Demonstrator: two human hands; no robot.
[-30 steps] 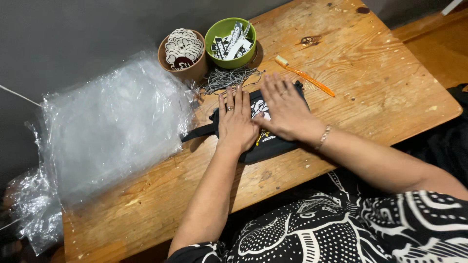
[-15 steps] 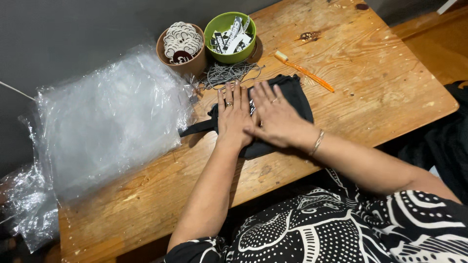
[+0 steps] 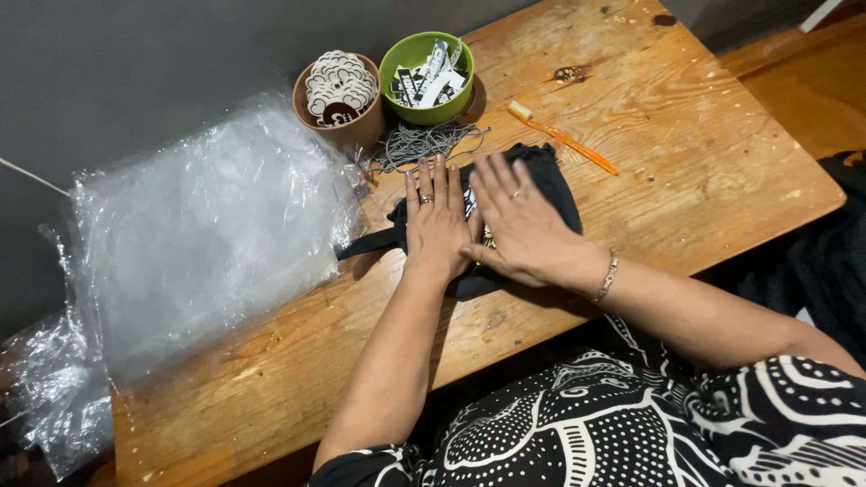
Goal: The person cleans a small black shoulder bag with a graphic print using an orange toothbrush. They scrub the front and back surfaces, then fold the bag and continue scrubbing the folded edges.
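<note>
- Counter (image 3: pixel 704 162): wooden, carrying everything I see.
- Plastic bags (image 3: pixel 207 234): clear heap, left of the cloth.
- Cloth (image 3: pixel 550 185): black, mid-counter; looks soft, light, limp; I'd grip its edges.
- Left hand (image 3: pixel 435 221) and right hand (image 3: pixel 519 225): flat, fingers spread, pressing the cloth, gripping nothing.

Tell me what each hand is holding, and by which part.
Nothing is gripped. The left hand and right hand lie flat, palms down, side by side on the middle of the folded black cloth on the wooden table.
</note>
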